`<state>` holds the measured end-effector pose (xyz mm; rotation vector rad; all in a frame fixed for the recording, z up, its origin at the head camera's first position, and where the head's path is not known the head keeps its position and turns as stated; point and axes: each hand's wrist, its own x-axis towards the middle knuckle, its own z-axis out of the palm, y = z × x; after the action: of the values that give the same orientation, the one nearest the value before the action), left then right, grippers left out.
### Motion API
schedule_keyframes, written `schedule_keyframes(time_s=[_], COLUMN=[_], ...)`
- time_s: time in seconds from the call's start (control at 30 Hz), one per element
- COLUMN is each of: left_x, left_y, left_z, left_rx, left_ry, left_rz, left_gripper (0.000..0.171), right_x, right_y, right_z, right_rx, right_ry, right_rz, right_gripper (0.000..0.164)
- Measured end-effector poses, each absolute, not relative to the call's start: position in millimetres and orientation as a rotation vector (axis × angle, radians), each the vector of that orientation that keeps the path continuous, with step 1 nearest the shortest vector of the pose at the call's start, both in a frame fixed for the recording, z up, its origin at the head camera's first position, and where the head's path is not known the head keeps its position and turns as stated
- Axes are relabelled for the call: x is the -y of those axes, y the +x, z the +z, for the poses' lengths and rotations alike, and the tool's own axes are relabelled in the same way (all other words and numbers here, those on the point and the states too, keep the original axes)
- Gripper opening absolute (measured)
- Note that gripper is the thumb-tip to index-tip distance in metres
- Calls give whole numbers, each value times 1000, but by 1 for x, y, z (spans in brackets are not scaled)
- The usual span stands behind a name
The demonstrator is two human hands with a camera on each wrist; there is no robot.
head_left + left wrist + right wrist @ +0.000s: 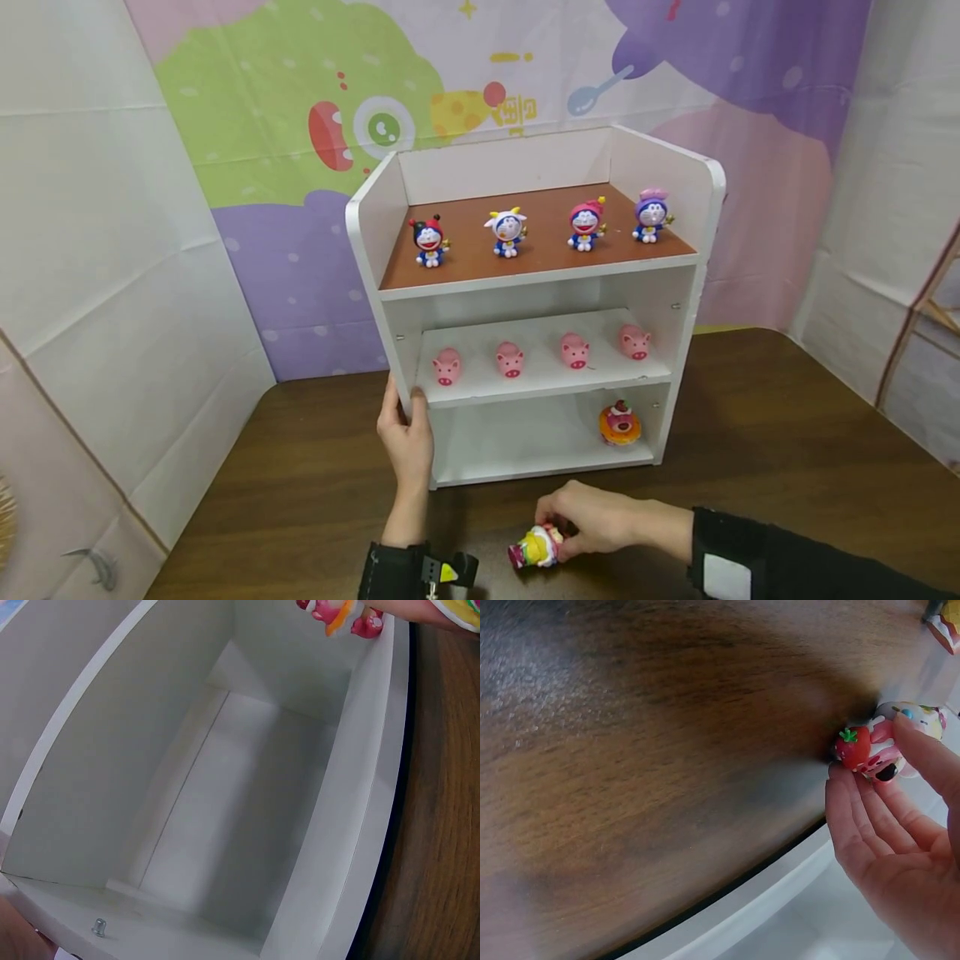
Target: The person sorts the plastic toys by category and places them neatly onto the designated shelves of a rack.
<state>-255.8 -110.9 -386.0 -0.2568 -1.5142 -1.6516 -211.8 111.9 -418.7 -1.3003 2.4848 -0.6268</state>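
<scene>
My left hand [408, 437] grips the left side panel of a white three-tier shelf unit [540, 279], thumb at its front edge. In front of the unit, my right hand [596, 517] pinches a small toy figurine [536, 547] in yellow and white that lies on its side at the table top. The right wrist view shows a red strawberry [853, 746] with a green leaf on the figurine's head end, between thumb and fingers. On the bottom shelf, at its right end, sits a pink bear figurine [619, 423] with an orange ring around it.
Four-odd, that is several, pink pig figures [510, 359] line the middle shelf. Several blue-and-white cat figures [585, 225] in different hats stand along the brown top shelf. A dark wooden table [757, 450] carries the unit, and a cartoon-print cloth [300, 275] hangs behind.
</scene>
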Motion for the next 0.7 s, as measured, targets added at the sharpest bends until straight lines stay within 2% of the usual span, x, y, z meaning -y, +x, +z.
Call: schedule_keyframes(time_s=[0.43,0.7], left_x=[108,108], left_y=[-246,-247], left_z=[-374,-376], left_rx=[1537,1534], left_ry=[-259,-253], left_rz=[-1629,-1644], left_gripper=[42,42], right_x=[-121,-117], right_y=[-208,-195], right_z=[-404,-394], right_rx=[-2699,-2918], right_ry=[-1408,-1580], right_rz=[-329,193], right_gripper=[27,30])
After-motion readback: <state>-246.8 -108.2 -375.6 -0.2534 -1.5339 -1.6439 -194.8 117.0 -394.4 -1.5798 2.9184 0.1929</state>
